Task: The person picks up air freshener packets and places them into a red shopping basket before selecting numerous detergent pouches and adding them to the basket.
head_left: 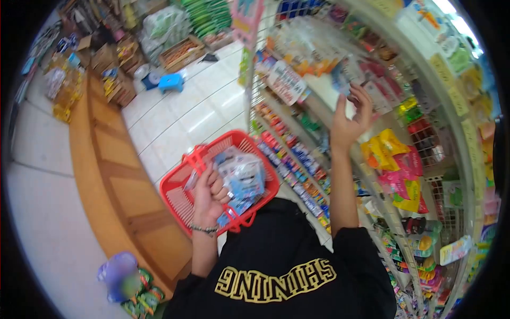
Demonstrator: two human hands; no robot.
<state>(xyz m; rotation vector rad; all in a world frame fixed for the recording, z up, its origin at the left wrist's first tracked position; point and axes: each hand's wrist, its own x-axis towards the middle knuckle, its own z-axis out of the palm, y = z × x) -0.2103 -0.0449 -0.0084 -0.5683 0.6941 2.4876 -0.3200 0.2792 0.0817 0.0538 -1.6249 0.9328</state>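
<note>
My left hand (pixel 208 192) is closed around the handle of a red plastic basket (pixel 171 183), held in front of my body. Several clear and blue plastic packets (pixel 247 178) lie inside the basket. Out over the shelf on the right, my right hand (pixel 353 117) is raised with its fingers curled. Its thumb and fingertips come together at a small blue-and-clear packet (pixel 340 78), which looks blurred. Beside it are pink-and-white packs (pixel 377 80) and a pile of clear packets with orange (pixel 308 50).
Shelves of small boxes (pixel 295 170) run down the right, with yellow and pink bags (pixel 393 154) hanging there. A wooden counter (pixel 106 175) stands on the left. On the tiled floor (pixel 196 95) are a blue stool (pixel 171 82), cartons (pixel 121 90) and a crate (pixel 182 54).
</note>
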